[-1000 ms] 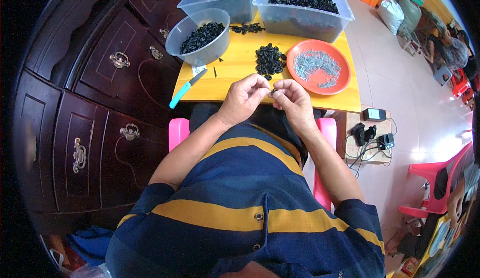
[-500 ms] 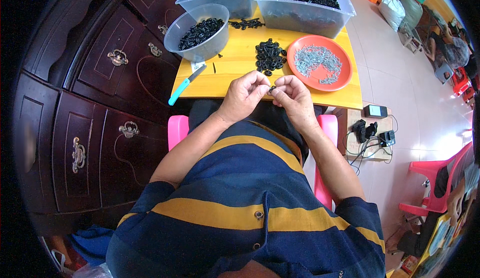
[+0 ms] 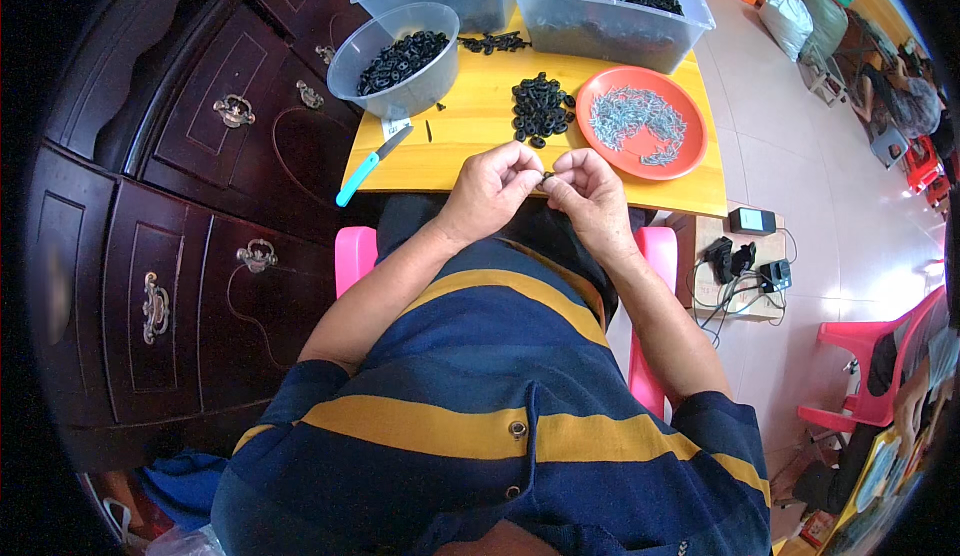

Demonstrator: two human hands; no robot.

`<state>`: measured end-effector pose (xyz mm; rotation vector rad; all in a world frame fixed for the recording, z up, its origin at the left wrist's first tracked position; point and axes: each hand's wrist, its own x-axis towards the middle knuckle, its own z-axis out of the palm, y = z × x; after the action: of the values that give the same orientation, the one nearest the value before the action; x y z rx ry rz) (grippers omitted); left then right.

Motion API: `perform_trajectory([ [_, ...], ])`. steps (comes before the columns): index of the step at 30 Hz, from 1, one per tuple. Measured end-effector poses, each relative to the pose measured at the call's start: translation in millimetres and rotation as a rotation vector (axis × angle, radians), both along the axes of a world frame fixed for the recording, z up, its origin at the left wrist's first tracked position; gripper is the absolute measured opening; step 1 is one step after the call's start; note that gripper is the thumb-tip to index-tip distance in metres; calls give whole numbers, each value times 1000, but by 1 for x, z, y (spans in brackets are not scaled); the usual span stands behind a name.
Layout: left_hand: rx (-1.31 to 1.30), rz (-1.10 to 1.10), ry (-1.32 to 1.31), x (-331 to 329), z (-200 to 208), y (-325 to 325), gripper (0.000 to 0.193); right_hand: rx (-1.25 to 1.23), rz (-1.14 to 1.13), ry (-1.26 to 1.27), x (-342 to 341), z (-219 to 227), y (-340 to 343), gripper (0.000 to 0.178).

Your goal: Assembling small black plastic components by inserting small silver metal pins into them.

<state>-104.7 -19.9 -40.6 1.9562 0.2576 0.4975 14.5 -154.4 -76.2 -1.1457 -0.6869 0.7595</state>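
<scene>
My left hand and my right hand meet at the front edge of the yellow table. Between their pinched fingertips is a small black ring-shaped part, mostly covered by the fingers. Just beyond them lies a loose pile of black oval ring parts. To its right an orange-red plate holds many small silvery metal pins. A knife with a turquoise handle rests at the table's left front edge, its blade pointing away from me.
A round clear tub and two rectangular clear bins of black parts line the table's far side. Dark drawers stand close on the left. At right a low box carries cables and a black device.
Both hands stay at the same spot, with the fingertips shifting only slightly around the small black part. Nothing else has visibly moved on the table.
</scene>
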Motion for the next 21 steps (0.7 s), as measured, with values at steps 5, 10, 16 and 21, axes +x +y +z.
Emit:
perform_trajectory([
  [5,-35,7,48,2,-6,3,2,-13,-26,-9,0,-3,1,19],
  [10,-127,8,22,6,-3,5,12,22,-65,15,0,-1,3,19],
  [16,-171,32,-23,15,14,14,19,2,-92,116,4,5,-2,20],
  [21,73,2,-127,61,21,23,14,-61,38,79,2,-7,0,16],
])
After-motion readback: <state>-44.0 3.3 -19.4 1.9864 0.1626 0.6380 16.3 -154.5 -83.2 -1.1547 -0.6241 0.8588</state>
